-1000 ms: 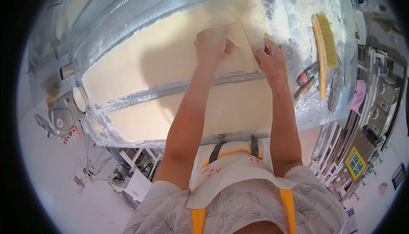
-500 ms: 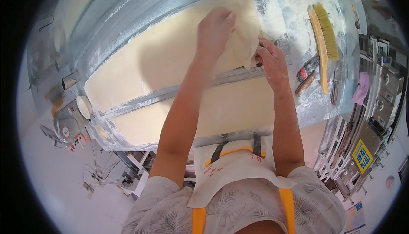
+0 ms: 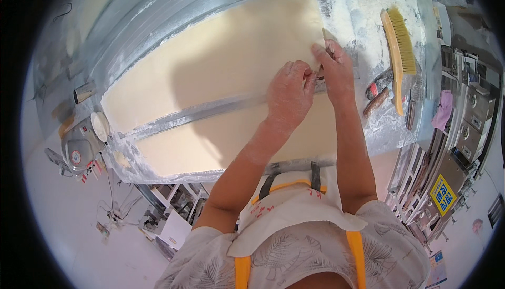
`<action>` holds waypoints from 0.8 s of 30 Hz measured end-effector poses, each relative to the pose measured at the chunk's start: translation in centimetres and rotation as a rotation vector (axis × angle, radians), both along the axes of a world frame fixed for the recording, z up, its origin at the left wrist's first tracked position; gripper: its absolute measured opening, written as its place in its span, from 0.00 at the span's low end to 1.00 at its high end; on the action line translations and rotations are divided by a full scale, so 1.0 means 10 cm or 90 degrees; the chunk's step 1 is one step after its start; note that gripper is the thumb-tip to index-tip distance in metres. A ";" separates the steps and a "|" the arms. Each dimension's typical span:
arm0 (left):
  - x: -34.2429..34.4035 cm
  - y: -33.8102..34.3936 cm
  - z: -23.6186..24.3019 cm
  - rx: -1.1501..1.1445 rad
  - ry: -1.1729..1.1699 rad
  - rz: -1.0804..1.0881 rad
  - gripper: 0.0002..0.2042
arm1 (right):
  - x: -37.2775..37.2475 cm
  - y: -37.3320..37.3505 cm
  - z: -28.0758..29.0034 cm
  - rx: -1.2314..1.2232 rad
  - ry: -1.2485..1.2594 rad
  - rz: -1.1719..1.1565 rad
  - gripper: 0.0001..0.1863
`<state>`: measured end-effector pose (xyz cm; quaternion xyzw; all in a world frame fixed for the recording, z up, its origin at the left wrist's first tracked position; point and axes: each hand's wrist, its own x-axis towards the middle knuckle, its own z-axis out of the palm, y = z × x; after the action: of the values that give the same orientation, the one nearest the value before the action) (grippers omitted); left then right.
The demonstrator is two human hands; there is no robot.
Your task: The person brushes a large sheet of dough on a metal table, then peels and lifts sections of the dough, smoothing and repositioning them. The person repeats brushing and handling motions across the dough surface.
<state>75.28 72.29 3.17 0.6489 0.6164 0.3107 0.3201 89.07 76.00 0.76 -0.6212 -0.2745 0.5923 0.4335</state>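
A long, pale sheet of dough (image 3: 221, 52) lies flat on the floured table, and my hands are at its lower right corner. My left hand (image 3: 291, 95) is closed there, thumb and fingers pinched together; what is between them, if anything, is hidden. Just right of it, my right hand (image 3: 339, 73) curls around a small dark-brown tool (image 3: 330, 51), a thin pale tip showing above the fingers. The tool's exact kind is mostly covered. A second dough strip (image 3: 252, 131) lies nearer me, partly under my left forearm, with a narrow floury gap between the two.
At the right lies a wooden-handled brush (image 3: 393, 52) with yellow bristles. Beside it are a brown-handled tool (image 3: 376, 103) and another dark handle (image 3: 411, 114). A metal cup (image 3: 84, 96), a white round dish (image 3: 100, 126) and a scale-like device (image 3: 79, 149) stand at the far left.
My left hand has come down from over the sheet to beside my right hand. The sheet's right end, rumpled and lifted before, now lies flat. My right hand has shifted slightly.
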 end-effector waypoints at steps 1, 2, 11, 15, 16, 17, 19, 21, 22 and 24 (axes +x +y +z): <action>0.00 -0.02 0.02 -0.002 -0.006 0.003 0.10 | -0.03 0.01 0.04 -0.003 0.010 -0.001 0.07; -0.01 -0.04 0.04 -0.003 -0.011 0.006 0.09 | -0.06 0.02 0.08 -0.006 0.021 -0.001 0.07; -0.57 0.09 0.46 -0.404 -0.489 0.049 0.04 | -0.31 0.14 -0.09 -0.079 0.364 -0.207 0.16; -1.04 0.13 0.07 -0.247 -0.543 0.134 0.04 | -0.56 0.15 0.23 0.009 0.355 -0.244 0.26; -1.14 0.21 -0.07 -0.188 -0.537 0.133 0.05 | -0.64 0.19 0.12 0.018 0.340 -0.275 0.28; -1.24 0.32 -0.22 -0.129 -0.531 0.132 0.06 | -0.74 0.22 0.07 0.027 0.323 -0.305 0.31; -1.29 0.54 -0.35 -0.071 -0.565 0.156 0.09 | -1.04 0.30 0.19 0.037 0.091 -0.185 0.34; -1.29 0.73 -0.41 -0.070 -0.650 0.203 0.13 | -1.36 0.26 0.41 0.161 -0.062 0.070 0.34; -1.32 0.77 -0.42 -0.058 -0.592 0.177 0.13 | -1.48 0.26 0.65 0.127 -0.050 0.205 0.32; -1.30 0.82 -0.42 -0.040 -0.480 0.124 0.15 | -1.56 0.19 0.81 0.105 -0.025 0.325 0.27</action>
<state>62.27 80.47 -1.06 0.4174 0.5235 0.5371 0.5132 73.51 77.93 8.84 -0.5057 -0.4777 0.6460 0.3141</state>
